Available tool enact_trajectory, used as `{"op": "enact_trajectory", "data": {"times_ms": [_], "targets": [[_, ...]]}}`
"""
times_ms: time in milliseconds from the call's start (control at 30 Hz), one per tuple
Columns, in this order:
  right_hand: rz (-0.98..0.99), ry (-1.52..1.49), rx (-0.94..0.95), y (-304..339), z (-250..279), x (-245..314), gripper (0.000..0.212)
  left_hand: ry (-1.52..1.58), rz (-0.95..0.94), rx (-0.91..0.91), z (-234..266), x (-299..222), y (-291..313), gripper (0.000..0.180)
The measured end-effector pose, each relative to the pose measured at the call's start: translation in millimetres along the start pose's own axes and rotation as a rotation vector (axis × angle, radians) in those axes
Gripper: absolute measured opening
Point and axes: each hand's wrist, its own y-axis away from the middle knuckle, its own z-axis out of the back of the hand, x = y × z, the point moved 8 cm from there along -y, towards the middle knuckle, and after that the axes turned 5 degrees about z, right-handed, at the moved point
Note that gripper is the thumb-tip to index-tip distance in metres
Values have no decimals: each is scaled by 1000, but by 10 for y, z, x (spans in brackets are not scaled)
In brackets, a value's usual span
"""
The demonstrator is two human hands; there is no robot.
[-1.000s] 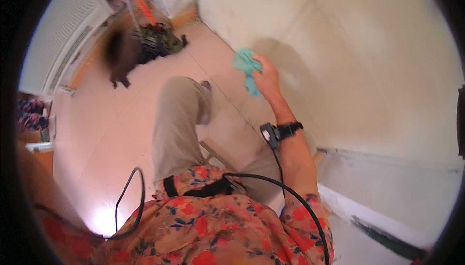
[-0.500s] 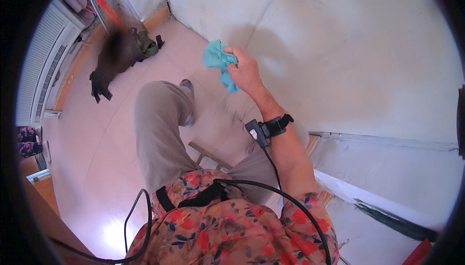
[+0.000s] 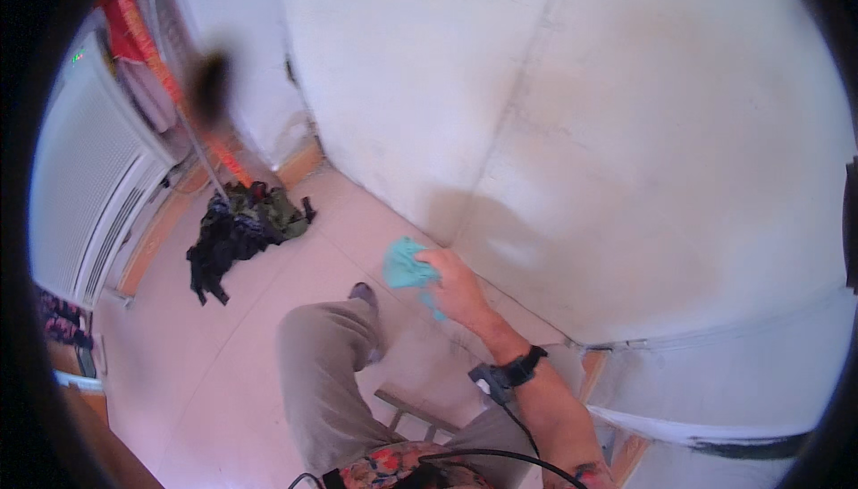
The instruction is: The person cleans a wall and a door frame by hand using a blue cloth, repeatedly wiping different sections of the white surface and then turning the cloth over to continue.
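A crumpled turquoise cloth is bunched in my right hand, its loose end hanging below my fingers. My fingers are closed round it. The hand is held out in front of me over the tiled floor, close to the pale wall; I cannot tell whether it touches. A black strap with a small device and a cable is on my right wrist. My left hand does not show.
A dark mop with an orange handle leans in the far left corner. Beside it, on the left, stands a white slatted appliance. A wooden frame with rungs lies by my legs. A ledge runs along the right.
The view has tilted up, showing more wall, so everything sits lower in the picture. My right hand still grips the cloth.
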Motion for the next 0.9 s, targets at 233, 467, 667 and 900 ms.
{"op": "enact_trajectory", "data": {"times_ms": [233, 467, 667, 900], "targets": [[-95, -10, -62, 15, -15, -155, 34, -43, -60, -15, -46, -207, -453, 32], [-73, 104, 49, -6, -117, -21, 28, -10, -70, -138, 181, -32, -418, 32], [-93, 95, 35, 12, -40, -74, 32, 87, -138, -209, 749, -190, -908, 33], [-103, 3, -205, 232, 940, 703, 40, 343, 49, 342, -552, 761, -835, 27]]}}
